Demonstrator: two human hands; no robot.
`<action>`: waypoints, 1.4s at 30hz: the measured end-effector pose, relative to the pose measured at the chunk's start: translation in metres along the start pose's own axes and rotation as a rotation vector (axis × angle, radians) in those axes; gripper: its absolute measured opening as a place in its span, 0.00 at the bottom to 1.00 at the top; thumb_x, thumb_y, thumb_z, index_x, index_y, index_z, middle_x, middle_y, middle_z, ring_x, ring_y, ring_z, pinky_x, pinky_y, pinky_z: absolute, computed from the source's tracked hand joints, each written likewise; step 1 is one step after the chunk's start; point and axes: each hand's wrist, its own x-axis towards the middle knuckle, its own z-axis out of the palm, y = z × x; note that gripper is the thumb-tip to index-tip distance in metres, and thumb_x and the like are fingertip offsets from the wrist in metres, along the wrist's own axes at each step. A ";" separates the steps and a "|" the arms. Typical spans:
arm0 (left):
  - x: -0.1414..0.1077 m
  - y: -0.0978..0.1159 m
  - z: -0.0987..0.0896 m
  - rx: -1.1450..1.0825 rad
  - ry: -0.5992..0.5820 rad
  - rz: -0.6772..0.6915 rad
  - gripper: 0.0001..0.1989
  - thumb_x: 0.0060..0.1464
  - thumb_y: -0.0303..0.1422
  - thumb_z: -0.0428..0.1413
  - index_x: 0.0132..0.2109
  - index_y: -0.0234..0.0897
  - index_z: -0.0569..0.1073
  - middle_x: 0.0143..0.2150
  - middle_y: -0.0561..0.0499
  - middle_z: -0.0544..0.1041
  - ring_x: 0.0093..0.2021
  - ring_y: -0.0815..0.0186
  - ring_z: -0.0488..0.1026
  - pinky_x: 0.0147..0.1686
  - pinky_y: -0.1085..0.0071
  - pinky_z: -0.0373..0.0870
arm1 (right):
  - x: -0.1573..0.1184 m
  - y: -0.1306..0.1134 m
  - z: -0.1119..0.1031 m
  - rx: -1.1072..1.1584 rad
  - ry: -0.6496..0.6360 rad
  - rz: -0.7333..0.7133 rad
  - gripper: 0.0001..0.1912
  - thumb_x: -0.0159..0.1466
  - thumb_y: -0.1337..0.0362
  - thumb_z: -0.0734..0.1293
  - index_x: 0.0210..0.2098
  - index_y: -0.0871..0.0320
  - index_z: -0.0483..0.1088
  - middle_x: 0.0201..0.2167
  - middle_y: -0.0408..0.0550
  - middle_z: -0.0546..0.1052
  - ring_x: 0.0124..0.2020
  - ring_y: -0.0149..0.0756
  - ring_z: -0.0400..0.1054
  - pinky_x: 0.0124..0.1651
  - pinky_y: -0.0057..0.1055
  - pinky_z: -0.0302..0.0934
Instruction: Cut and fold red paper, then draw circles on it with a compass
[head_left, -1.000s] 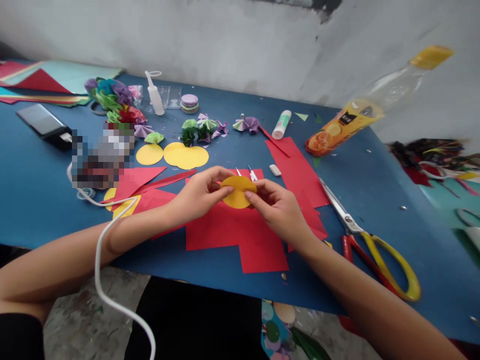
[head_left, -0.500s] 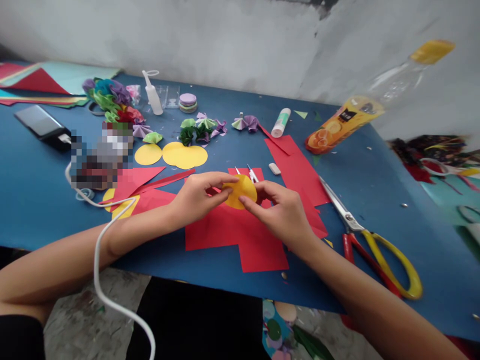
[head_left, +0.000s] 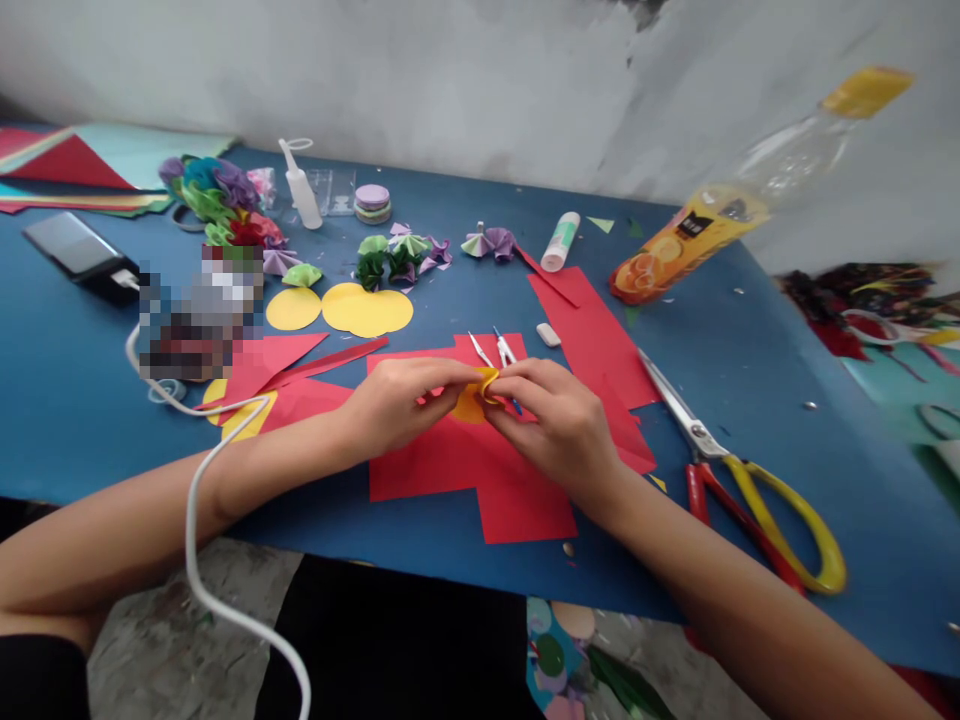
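Observation:
Between the fingertips of both hands is a yellow paper circle, curled or folded at its upper right edge. My left hand pinches its left and upper side, while my right hand grips the bent edge; the fingers cover much of the paper. Beneath the hands lie red paper sheets, and a pair of compasses rests on them just behind the fingers. More yellow paper circles lie flat further back on the blue table.
Large scissors with red and yellow handles lie at right, near a tilted-looking drink bottle. A glue stick, an eraser, folded paper pieces and a squeeze bottle sit behind. A white cable crosses my left forearm.
The yellow circle was nearly flat and facing me; now it is bent over at its right side. My hands have come closer together, and the compasses show more.

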 end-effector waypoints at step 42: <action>0.018 0.020 -0.006 -0.874 0.080 -0.828 0.06 0.40 0.30 0.65 0.27 0.34 0.76 0.26 0.55 0.77 0.28 0.73 0.73 0.31 0.78 0.70 | 0.006 -0.007 0.003 0.882 -0.051 0.600 0.13 0.54 0.54 0.73 0.34 0.54 0.74 0.33 0.44 0.80 0.36 0.35 0.75 0.42 0.31 0.70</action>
